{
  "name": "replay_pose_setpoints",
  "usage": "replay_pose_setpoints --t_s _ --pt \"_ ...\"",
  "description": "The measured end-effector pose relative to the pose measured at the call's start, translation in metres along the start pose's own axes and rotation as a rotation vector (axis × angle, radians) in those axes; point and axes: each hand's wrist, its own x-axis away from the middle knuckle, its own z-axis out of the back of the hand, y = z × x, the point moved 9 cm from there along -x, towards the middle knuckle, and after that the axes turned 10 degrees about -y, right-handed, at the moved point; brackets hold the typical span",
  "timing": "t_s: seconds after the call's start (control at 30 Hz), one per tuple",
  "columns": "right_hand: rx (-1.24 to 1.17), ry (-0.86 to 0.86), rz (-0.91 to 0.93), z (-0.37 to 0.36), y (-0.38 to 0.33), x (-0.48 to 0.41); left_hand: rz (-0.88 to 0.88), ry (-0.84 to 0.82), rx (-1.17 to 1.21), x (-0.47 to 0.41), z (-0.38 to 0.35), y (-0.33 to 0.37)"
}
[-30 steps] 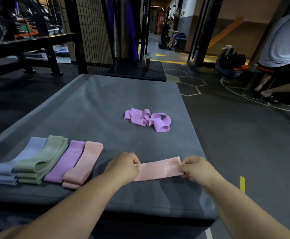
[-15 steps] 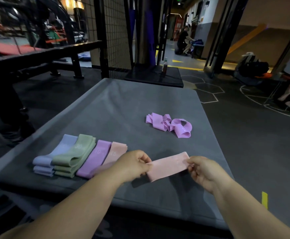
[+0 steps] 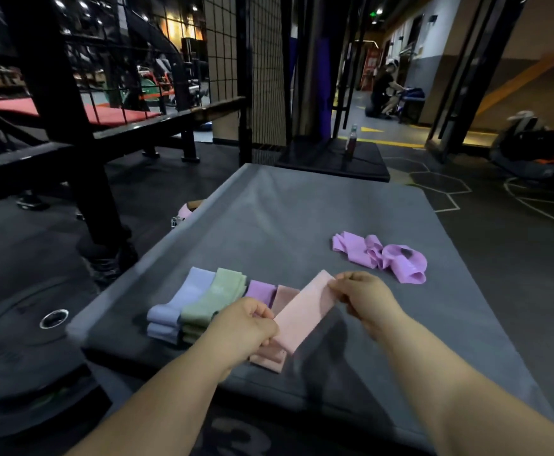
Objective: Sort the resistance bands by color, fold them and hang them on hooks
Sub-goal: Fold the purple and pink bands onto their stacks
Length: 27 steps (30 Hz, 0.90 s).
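Left hand (image 3: 241, 327) pinches the near end of a pink band (image 3: 305, 311), fingers curled round it. Right hand (image 3: 364, 296) pinches the far end, thumb and fingertips clamped on the edge. The band is flat and taut between the two hands, slanted, and lifted above the gray mat (image 3: 269, 218).

Just below the left hand is a pink stack (image 3: 269, 358), folded, lying on the mat. The held band sits over it; can't tell if they touch.

Left of the left hand is a row of folded bands packed side by side: purple band (image 3: 260, 289), green stack (image 3: 214, 301), lavender stack (image 3: 180, 304).

Beyond the right hand, well apart from it, is a loose purple heap (image 3: 380, 255), crumpled and unfolded on the mat.

Far left of the left hand, off the mat and down on the floor, is a black weight plate (image 3: 15, 340). Far beyond both hands, past the mat's far edge, a bottle (image 3: 351, 143) stands upright on a dark platform (image 3: 331, 162).
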Motion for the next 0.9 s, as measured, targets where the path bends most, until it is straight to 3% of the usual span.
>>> replay_pose_setpoints --t_s 0.1,0.27,0.37,0.9 --pt "0.044 0.008 0.022 -0.022 -0.010 -0.016 0.038 0.038 -0.053 -0.002 0.015 -0.013" --pt "0.307 0.050 0.054 -0.044 -0.018 -0.029 0.046 0.120 -0.336 -0.005 0.029 -0.017" --pt "0.402 0.044 0.051 -0.051 -0.016 -0.033 0.062 0.080 -0.432 -0.009 0.026 -0.020" --pt "0.580 0.066 0.147 -0.065 -0.009 -0.034 0.059 0.044 -0.558 -0.013 0.021 -0.020"
